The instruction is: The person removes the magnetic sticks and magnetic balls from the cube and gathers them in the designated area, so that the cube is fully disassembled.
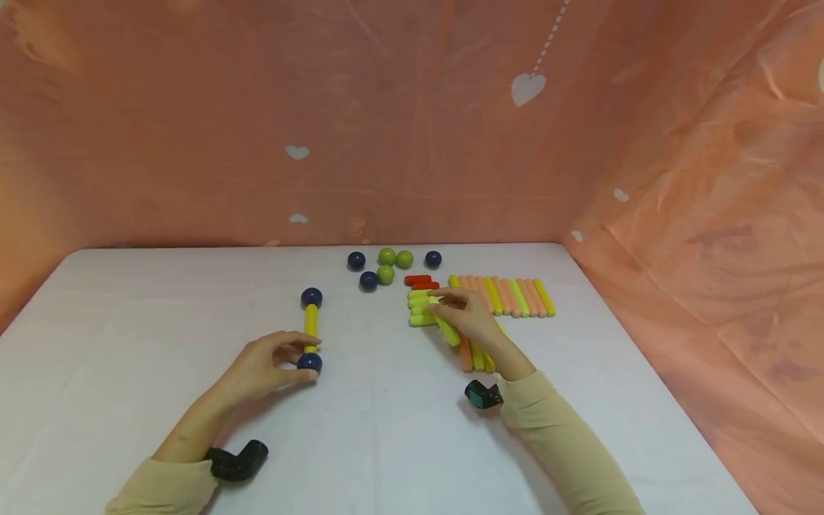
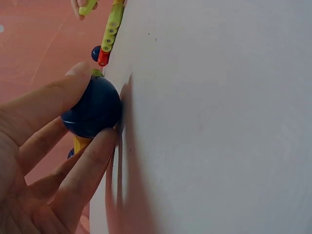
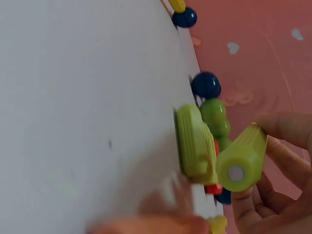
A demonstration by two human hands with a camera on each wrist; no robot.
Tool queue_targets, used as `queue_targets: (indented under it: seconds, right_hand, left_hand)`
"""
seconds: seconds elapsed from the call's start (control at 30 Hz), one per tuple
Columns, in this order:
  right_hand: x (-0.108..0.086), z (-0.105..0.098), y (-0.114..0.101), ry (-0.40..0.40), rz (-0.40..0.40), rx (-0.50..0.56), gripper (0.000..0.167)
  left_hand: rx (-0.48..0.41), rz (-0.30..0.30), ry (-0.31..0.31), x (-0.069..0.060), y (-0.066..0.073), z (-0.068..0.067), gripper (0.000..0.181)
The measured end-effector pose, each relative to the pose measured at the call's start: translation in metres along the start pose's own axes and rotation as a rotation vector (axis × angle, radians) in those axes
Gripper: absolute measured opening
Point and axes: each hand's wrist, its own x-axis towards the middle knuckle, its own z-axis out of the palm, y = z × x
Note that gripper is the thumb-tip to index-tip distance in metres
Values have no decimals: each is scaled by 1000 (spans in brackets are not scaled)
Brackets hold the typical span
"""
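Note:
My left hand pinches the near dark blue ball between thumb and fingers. A yellow rod joins that ball to a second blue ball farther off; the three lie in a line on the white table. With thumb and fingertips, my right hand holds a light green rod, tilted above the table. A pale metal disc shows on the rod's end in the right wrist view. Just left of that hand lie several more light green rods, side by side.
Two red rods lie behind the green ones. Green balls and blue balls sit near the table's back edge. A row of orange, yellow and green rods is at right, with a few more rods nearer.

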Motion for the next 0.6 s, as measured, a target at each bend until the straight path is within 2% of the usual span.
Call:
queue_targets:
  seconds: [0.1,0.17,0.33,0.4,0.6]
  right_hand:
    - [-1,-9,4,8,-29,2,34]
    - [-7,-15,-4,2,-23,3,35]
    - [-10,-27,-3,23,11,-22,36]
    - [-6,-31,8,45,10,-31,35]
    - [-10,-44,15,73,34,-27,37]
  left_hand:
    - [2,-3,2,-1,0,1,49]
    - [2,-4,0,-1,0,1,50]
    - [9,-10,-1,0,-1,0,50]
    - [9,-14,-4,0,0,0,50]
    - [13,-16,-11,0,1,-1,50]
